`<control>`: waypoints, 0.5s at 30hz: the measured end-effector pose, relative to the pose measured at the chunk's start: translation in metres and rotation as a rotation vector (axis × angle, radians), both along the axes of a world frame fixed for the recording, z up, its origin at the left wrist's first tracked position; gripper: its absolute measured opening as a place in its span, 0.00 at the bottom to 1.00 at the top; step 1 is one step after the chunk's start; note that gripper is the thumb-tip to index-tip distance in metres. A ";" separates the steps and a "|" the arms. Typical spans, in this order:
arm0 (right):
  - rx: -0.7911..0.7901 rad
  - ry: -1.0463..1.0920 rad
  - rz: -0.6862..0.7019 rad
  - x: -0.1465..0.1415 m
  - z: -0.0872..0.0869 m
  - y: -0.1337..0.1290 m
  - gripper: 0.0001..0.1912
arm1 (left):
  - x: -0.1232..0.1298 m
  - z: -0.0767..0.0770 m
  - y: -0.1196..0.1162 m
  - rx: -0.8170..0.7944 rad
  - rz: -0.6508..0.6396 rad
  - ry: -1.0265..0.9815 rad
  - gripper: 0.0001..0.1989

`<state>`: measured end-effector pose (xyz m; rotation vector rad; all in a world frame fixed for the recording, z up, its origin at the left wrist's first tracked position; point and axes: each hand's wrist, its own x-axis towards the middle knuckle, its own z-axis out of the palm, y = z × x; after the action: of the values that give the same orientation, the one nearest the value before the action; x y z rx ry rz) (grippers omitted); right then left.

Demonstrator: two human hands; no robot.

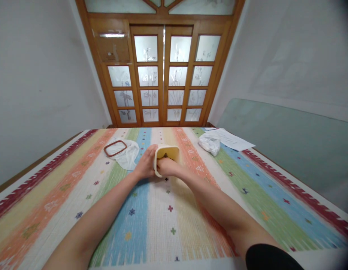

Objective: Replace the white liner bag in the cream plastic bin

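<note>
A cream-coloured container [177,151] is tipped toward me above the striped cloth, its yellowish inside showing through the open mouth. My left hand [147,162] wraps round its left side. My right hand [166,167] reaches in through the mouth, and its fingers are hidden inside. Something small and dark shows in the container above my right hand, too small to name.
A brown rectangular frame [115,148] lies on thin white fabric [128,155] at the left. Toward the right are a crumpled white bag [209,143] and printed papers [232,140]. The striped tablecloth [159,225] reaches toward wooden doors [162,75].
</note>
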<state>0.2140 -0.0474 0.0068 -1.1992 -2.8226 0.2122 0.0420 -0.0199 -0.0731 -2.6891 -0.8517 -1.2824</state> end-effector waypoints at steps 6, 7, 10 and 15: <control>-0.021 -0.105 0.010 0.020 0.039 -0.040 0.15 | -0.008 0.000 0.006 -0.071 0.063 -0.115 0.58; -0.015 -0.095 0.015 0.023 0.044 -0.044 0.15 | -0.008 0.001 0.006 -0.084 0.067 -0.127 0.58; -0.001 -0.084 -0.002 0.023 0.041 -0.041 0.15 | -0.005 0.003 0.004 -0.086 0.056 -0.138 0.57; -0.060 -0.078 -0.007 0.011 -0.004 0.001 0.16 | 0.005 0.002 -0.003 -0.033 0.004 -0.033 0.64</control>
<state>0.2249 -0.0462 0.0030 -1.2551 -2.8977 0.2572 0.0467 -0.0233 -0.0709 -2.6972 -0.8897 -1.3265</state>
